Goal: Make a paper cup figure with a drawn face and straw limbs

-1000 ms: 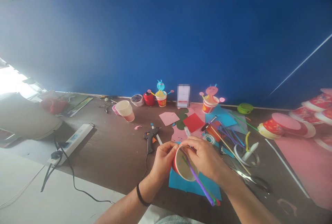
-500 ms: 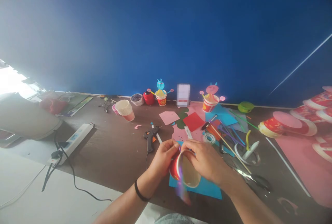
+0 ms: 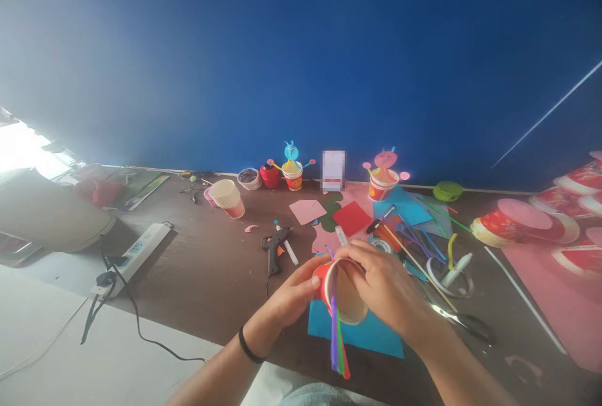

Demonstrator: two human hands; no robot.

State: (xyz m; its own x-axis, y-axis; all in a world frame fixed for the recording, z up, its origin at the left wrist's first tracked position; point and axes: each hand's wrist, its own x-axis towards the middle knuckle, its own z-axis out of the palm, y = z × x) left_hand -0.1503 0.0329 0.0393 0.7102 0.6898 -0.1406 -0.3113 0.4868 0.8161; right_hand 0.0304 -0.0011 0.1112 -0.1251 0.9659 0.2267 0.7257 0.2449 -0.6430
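Observation:
A red paper cup [image 3: 356,313] is tipped over in front of me, its open mouth turned toward me. My left hand [image 3: 301,293] grips the cup's red outer side. The fingers of my right hand [image 3: 376,274] curl over the upper rim and reach into the mouth. Purple, green and red strips [image 3: 335,337], perhaps straws or pipe cleaners, hang past the rim, and a purple end pokes out above it. Below the cup lies a blue sheet [image 3: 376,346]. A black glue gun [image 3: 271,249] rests on the table to the left of my hands.
Two cup figures [image 3: 293,175] stand along the blue wall. Stacked paper cups [image 3: 226,197] and a power strip [image 3: 136,255] are on the left. Scissors [image 3: 465,321], a tape roll [image 3: 380,245] and a pink sheet [image 3: 540,293] lie right, with more red cups [image 3: 522,221].
My left hand has gone from pinching at the rim to holding the cup's side. The strips, blurred before, now hang still and spread. My right fingers have moved further into the cup.

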